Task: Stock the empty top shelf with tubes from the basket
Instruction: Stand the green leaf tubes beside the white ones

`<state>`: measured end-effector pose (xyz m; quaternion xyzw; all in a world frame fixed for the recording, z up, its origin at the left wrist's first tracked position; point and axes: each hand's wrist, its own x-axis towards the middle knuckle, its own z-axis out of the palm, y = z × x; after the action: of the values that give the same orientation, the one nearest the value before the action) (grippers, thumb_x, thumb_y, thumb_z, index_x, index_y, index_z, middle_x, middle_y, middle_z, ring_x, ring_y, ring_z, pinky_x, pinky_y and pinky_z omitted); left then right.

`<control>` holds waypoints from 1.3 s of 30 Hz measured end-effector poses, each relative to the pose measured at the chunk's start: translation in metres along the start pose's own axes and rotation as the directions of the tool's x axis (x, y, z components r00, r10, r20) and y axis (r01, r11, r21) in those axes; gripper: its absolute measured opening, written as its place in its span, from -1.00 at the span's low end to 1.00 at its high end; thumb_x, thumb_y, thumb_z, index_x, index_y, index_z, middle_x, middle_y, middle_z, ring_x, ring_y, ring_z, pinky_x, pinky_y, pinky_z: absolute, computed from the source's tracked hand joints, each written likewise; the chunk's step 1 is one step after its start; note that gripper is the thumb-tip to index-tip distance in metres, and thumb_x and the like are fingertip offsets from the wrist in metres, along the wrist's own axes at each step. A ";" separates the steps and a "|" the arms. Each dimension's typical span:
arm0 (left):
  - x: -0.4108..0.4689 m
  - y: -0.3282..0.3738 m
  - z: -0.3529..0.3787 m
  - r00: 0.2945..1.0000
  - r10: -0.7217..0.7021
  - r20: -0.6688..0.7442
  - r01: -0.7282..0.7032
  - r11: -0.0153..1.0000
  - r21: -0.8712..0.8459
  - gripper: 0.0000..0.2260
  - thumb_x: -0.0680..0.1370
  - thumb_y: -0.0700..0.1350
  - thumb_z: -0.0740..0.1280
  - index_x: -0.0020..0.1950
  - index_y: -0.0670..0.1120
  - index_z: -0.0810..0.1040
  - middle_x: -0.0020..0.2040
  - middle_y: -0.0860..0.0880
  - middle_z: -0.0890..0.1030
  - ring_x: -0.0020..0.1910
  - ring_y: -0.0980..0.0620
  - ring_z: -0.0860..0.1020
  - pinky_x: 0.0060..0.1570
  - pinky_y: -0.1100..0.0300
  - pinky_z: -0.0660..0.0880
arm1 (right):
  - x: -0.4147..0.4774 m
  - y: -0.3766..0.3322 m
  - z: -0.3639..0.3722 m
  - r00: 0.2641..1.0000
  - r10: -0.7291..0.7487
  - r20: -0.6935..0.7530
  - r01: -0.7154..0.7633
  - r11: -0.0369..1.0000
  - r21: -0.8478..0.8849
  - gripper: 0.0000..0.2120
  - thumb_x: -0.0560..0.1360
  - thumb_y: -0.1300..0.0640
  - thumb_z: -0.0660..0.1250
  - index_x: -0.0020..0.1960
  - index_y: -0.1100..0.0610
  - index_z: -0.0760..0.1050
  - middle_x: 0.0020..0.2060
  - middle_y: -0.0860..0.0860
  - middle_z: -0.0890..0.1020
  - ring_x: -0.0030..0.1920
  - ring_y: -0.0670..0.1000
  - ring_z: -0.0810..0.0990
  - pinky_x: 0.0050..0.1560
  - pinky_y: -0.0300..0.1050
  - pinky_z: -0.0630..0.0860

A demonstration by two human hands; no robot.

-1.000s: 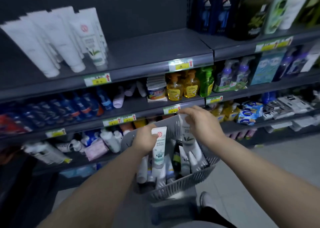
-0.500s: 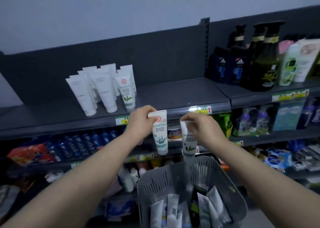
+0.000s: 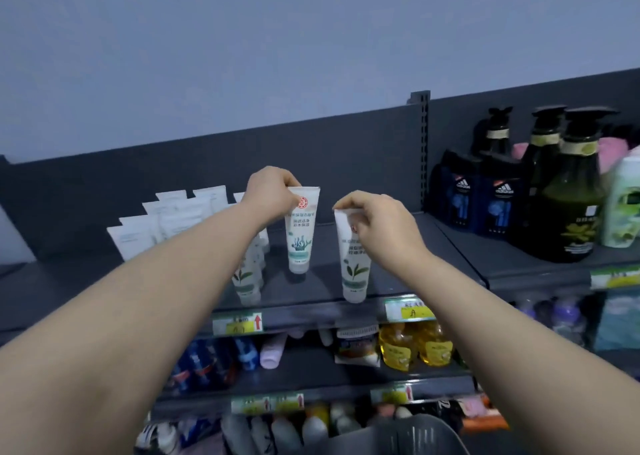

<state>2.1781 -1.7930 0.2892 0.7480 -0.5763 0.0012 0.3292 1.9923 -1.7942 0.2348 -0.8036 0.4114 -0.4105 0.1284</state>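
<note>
At the centre of the frame, the left hand [image 3: 273, 191] is pinching the crimped end of a seaweed-printed tube [image 3: 300, 236], which is hanging cap-down over the top shelf [image 3: 398, 257]. Just to its right, the right hand [image 3: 379, 228] is pinching a leaf-printed tube [image 3: 353, 271] above the shelf's front edge. More white tubes [image 3: 166, 219] are standing at centre left. The basket [image 3: 415, 432] is showing its rim at the bottom edge.

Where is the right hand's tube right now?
Head view, centre: the green-leaf tube hangs cap-down from the right hand at the front edge of the top shelf, right of the seaweed-print tube held by the left hand.
</note>
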 end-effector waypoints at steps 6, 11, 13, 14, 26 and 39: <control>0.075 -0.026 0.017 0.986 0.020 0.164 -0.048 0.985 0.168 -0.90 0.46 -0.29 0.36 -0.12 -0.12 0.62 -0.03 -0.03 0.64 -0.05 0.00 0.58 -0.14 0.16 0.52 | 0.048 0.007 0.039 0.999 0.028 -0.021 -0.028 1.000 -0.010 -0.67 0.51 0.24 0.20 0.06 -0.16 0.55 -0.08 -0.08 0.65 0.04 0.00 0.50 0.01 0.00 0.49; 0.121 -0.050 0.032 0.965 0.093 0.247 -0.161 0.949 0.271 -0.88 0.50 -0.28 0.32 -0.14 -0.07 0.56 0.02 -0.05 0.62 -0.07 -0.01 0.52 -0.15 0.18 0.44 | 0.073 0.010 0.073 0.996 0.090 -0.011 -0.090 0.996 -0.017 -0.67 0.51 0.22 0.19 0.06 -0.19 0.54 -0.08 -0.10 0.65 0.03 -0.01 0.51 -0.01 -0.01 0.51; 0.133 -0.060 0.039 0.959 0.103 0.266 -0.180 0.942 0.283 -0.89 0.50 -0.28 0.31 -0.13 -0.07 0.55 0.03 -0.06 0.63 -0.06 -0.02 0.51 -0.13 0.17 0.45 | 0.081 0.010 0.085 0.994 0.105 -0.007 -0.106 0.994 -0.033 -0.66 0.50 0.22 0.21 0.06 -0.19 0.54 -0.05 -0.09 0.65 0.05 -0.01 0.52 0.00 0.00 0.52; 0.137 -0.064 0.042 0.955 0.107 0.276 -0.187 0.940 0.286 -0.89 0.50 -0.28 0.31 -0.12 -0.07 0.55 0.04 -0.07 0.62 -0.06 -0.02 0.51 -0.13 0.17 0.44 | 0.084 0.010 0.090 0.993 0.115 -0.010 -0.115 0.993 -0.035 -0.66 0.49 0.22 0.21 0.05 -0.20 0.54 -0.04 -0.08 0.65 0.05 -0.01 0.53 0.00 0.00 0.52; 0.155 -0.085 0.002 0.967 0.230 0.109 -0.244 0.959 0.142 -0.69 0.53 -0.31 0.23 0.23 -0.09 0.53 0.26 -0.05 0.52 0.21 -0.06 0.50 0.06 0.18 0.44 | 0.124 -0.013 0.143 0.993 0.096 0.062 -0.093 0.995 -0.044 -0.70 0.53 0.21 0.15 0.06 -0.12 0.55 -0.17 -0.03 0.63 -0.12 0.04 0.48 -0.15 -0.05 0.48; 0.131 -0.103 -0.038 0.971 0.237 -0.023 -0.235 0.970 0.070 -0.66 0.55 -0.31 0.16 0.28 -0.09 0.47 0.28 -0.04 0.49 0.26 -0.05 0.45 0.21 0.06 0.46 | 0.134 -0.035 0.165 0.988 0.085 0.132 -0.054 0.974 -0.218 -0.57 0.52 0.32 0.12 0.26 -0.06 0.45 0.05 -0.04 0.50 0.20 0.08 0.37 0.09 0.03 0.40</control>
<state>2.3256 -1.8750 0.3180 0.6847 -0.6554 0.0712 0.3106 2.1816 -1.8965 0.2245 -0.8247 0.4710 -0.3016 0.0841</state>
